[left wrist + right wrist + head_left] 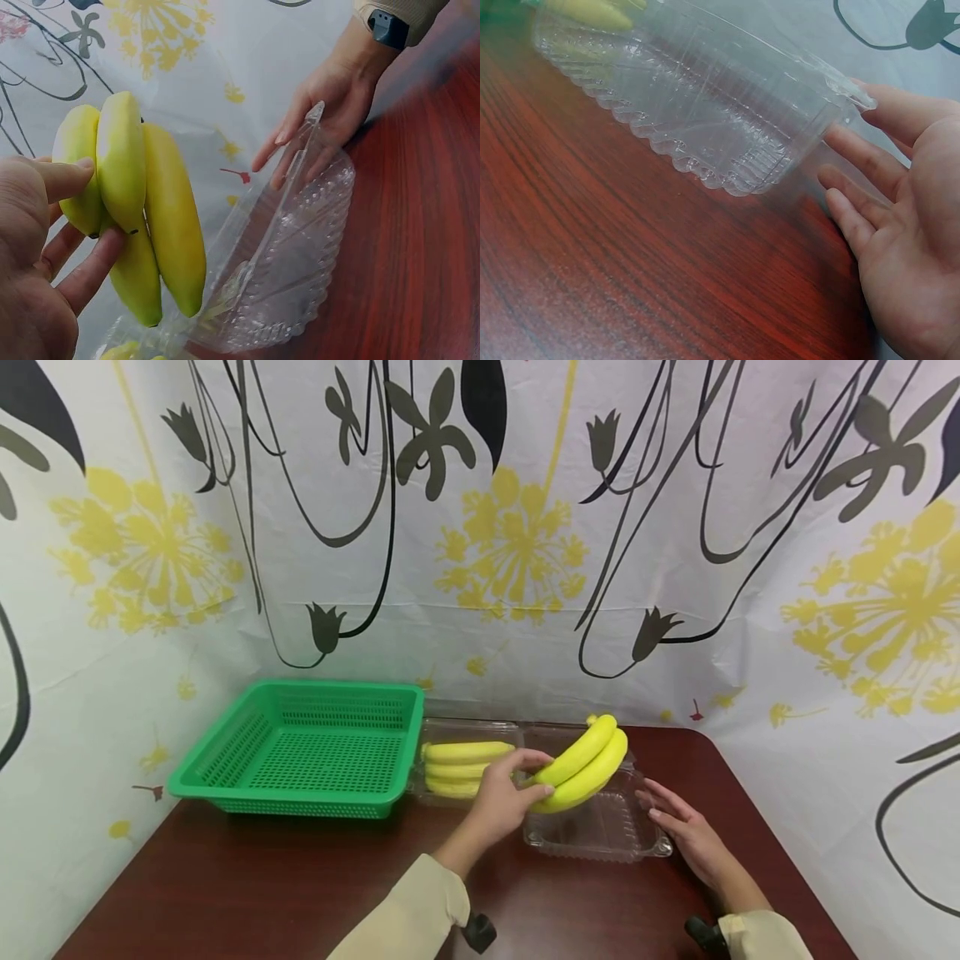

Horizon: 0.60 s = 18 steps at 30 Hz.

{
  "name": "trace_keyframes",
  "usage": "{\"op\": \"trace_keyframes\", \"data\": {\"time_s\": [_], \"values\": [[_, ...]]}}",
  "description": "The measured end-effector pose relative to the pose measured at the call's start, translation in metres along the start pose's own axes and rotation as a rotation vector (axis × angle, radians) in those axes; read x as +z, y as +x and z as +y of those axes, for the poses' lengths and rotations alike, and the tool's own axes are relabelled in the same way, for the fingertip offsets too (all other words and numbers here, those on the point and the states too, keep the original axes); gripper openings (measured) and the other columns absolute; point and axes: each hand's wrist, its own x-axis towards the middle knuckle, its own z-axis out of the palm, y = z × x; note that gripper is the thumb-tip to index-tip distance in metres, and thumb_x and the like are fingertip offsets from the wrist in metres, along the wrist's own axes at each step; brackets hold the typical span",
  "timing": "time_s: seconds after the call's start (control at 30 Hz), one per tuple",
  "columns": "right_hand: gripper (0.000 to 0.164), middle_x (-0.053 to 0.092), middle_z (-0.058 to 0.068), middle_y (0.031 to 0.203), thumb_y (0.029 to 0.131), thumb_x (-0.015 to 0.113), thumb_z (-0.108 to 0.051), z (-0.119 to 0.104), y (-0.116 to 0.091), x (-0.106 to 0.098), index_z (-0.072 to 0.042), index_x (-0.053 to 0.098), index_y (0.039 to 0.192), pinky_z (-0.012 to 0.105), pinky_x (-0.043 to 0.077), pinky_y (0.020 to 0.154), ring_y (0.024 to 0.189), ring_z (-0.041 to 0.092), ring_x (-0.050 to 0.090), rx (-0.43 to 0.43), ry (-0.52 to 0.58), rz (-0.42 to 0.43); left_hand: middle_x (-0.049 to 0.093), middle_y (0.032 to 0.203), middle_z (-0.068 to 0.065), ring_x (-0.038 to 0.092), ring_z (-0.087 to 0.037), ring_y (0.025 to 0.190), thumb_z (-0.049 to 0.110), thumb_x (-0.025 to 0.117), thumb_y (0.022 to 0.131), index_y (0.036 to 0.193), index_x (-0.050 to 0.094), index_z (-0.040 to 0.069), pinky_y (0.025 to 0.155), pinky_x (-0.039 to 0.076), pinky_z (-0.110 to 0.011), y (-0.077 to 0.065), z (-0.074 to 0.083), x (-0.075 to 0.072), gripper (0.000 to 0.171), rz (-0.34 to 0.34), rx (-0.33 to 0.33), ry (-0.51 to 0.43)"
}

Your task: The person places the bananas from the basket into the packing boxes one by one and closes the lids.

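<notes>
My left hand [497, 800] holds a bunch of yellow bananas [588, 767], greenish at the tips in the left wrist view, with thumb and fingers around one end. The bunch is above a clear plastic clamshell container [581, 845] with its lid raised at the back. Along the container's right side is my right hand [697, 839]. In the right wrist view its fingers [866, 161] are extended, fingertips right at the container's side wall [727, 142], not curled round it.
Just left, a second clear container [480, 727] has more bananas [459, 770] in it. A green plastic basket [300, 806] stands at the back left of the dark red wooden table [300, 885]. Behind the table hangs a patterned white cloth [480, 652].
</notes>
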Motion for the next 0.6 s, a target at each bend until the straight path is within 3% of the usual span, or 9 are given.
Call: {"op": "trace_keyframes", "data": {"time_s": [0.1,0.3,0.4,0.6], "values": [[0.057,0.054,-0.007,0.137,0.102,0.050,-0.017,0.000,0.000,0.000,-0.003,0.026,0.153,0.013,0.041,0.090,0.118,-0.006,0.048,0.012,-0.008,0.003,0.068,0.108,0.001,0.061,-0.014,0.104,0.002,0.078,0.080,0.110,0.070,0.011,0.087,0.052,-0.036,0.000,-0.004,0.007,0.032,-0.003,0.019,-0.016],[0.058,0.045,0.015,0.146,0.102,0.051,-0.021,-0.002,-0.002,0.001,-0.005,0.027,0.153,0.013,0.041,0.090,0.119,-0.004,0.048,0.040,-0.037,0.014,0.068,0.108,0.003,0.061,-0.011,0.103,0.001,0.078,0.080,0.109,0.070,0.012,0.086,0.052,-0.029,-0.002,-0.007,0.021,0.032,-0.028,0.004,0.032],[0.057,0.044,0.016,0.146,0.102,0.051,-0.021,-0.004,-0.002,0.001,-0.006,0.029,0.152,0.015,0.041,0.091,0.120,-0.001,0.049,0.043,-0.037,0.019,0.067,0.109,0.008,0.061,-0.010,0.103,0.007,0.079,0.081,0.111,0.070,0.018,0.085,0.051,-0.025,-0.002,-0.005,0.026,0.033,-0.053,0.001,0.157],[0.061,0.050,-0.009,0.133,0.100,0.055,-0.024,-0.005,-0.003,0.003,-0.007,0.029,0.153,0.015,0.043,0.090,0.116,-0.005,0.050,0.084,-0.037,0.055,0.066,0.106,0.017,0.055,-0.004,0.090,0.022,0.079,0.083,0.115,0.069,0.029,0.072,0.044,-0.019,-0.003,-0.001,0.034,0.034,-0.131,0.077,0.514]]}}
